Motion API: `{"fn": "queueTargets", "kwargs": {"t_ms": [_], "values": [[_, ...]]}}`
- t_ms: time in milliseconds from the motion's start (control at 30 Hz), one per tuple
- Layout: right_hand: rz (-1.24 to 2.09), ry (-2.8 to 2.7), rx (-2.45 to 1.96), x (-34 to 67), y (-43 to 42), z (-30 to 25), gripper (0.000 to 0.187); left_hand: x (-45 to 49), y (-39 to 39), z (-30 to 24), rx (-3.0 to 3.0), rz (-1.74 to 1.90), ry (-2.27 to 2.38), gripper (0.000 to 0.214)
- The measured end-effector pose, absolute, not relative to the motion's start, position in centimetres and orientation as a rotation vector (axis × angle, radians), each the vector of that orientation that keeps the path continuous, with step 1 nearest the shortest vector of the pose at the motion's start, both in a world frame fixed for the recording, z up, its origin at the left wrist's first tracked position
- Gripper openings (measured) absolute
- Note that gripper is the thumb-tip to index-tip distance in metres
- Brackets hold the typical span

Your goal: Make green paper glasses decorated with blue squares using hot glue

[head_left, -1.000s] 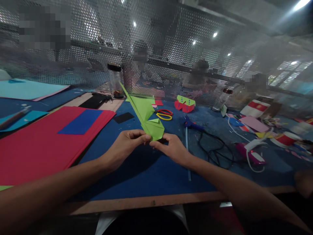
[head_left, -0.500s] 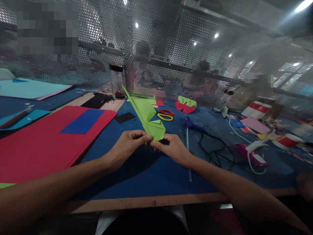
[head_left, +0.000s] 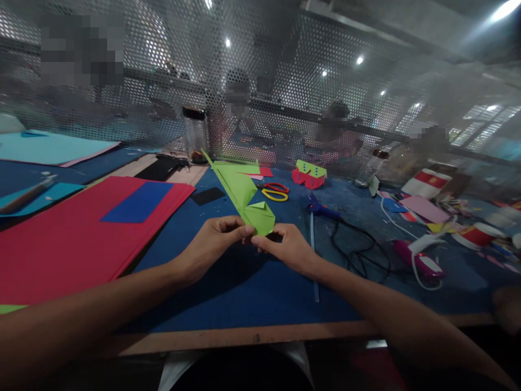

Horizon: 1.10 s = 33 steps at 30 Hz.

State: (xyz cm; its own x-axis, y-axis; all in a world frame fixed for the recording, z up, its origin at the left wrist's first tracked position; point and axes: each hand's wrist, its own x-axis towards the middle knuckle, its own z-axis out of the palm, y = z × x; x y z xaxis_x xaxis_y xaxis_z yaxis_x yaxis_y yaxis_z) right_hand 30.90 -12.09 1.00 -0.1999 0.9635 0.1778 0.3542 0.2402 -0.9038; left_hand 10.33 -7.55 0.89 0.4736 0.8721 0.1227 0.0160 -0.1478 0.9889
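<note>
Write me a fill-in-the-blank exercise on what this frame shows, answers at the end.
The left hand and right hand hold folded paper coloured ____.
The blue piece lies on a sheet coloured ____.
The scissors have one red handle and one ____ handle.
The red-and-green cutout bears small ____ dots.

Missing words: green; red; yellow; blue.

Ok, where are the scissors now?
Head view, just right of centre: the scissors lie on the table beyond the right hand, between the green paper and the glue gun.
</note>
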Motion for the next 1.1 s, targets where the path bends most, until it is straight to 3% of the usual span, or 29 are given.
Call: {"fn": "queueTargets", "kwargs": {"t_ms": [300, 833, 1100], "values": [[0.918, -1.776, -1.241, 31.04, -12.19, 0.70, 0.030, 10.20, -7.33, 0.55, 1.495, 0.881, 0.740, 0.030], [1.074, -1.721, -1.171, 31.39, -12.01, 0.59, 0.049, 10.11, -6.93, 0.30, 1.480, 0.889, 0.742, 0.034], [1.015, -1.754, -1.182, 31.37, -11.88, 0.32, 0.036, 10.05, -6.79, 0.37, 1.494, 0.888, 0.727, 0.035]]}}
